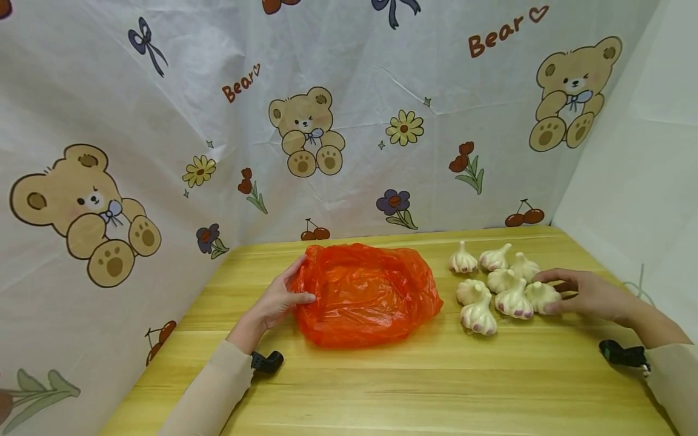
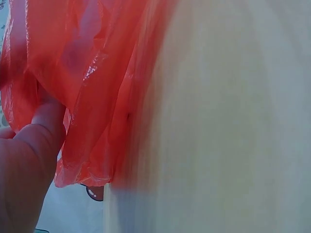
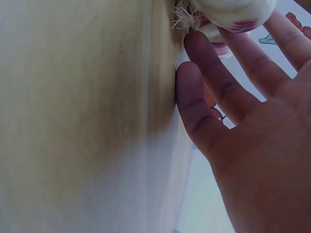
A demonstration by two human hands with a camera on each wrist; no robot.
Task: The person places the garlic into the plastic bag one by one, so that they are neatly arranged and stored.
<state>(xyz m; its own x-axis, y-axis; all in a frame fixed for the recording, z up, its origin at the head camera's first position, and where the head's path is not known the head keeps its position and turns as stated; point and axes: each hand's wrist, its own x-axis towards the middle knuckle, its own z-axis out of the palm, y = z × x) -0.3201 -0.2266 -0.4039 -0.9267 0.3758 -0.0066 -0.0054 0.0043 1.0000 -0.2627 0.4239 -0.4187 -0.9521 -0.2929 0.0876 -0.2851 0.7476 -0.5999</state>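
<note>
A crumpled red plastic bag (image 1: 366, 300) lies on the table with its mouth spread wide. My left hand (image 1: 275, 301) pinches the bag's left edge, thumb on the near side and fingers behind the film. In the left wrist view the thumb (image 2: 46, 121) is partly covered by red film (image 2: 97, 97). Right of the bag, several white garlic bulbs (image 1: 513, 300) with purple-tinged bases are clustered. My right hand (image 1: 594, 297) reaches the rightmost garlic bulb (image 1: 542, 295). Its extended fingers (image 3: 226, 90) lie beside a bulb (image 3: 238, 12) in the right wrist view, thumb apart from them.
A wood-grain table (image 1: 403, 387) carries everything. Behind it and to the left hangs a white cloth (image 1: 360, 66) printed with bears and flowers. A plain white panel (image 1: 643, 163) borders the right side. Black straps with small devices (image 1: 267, 362) sit at both wrists.
</note>
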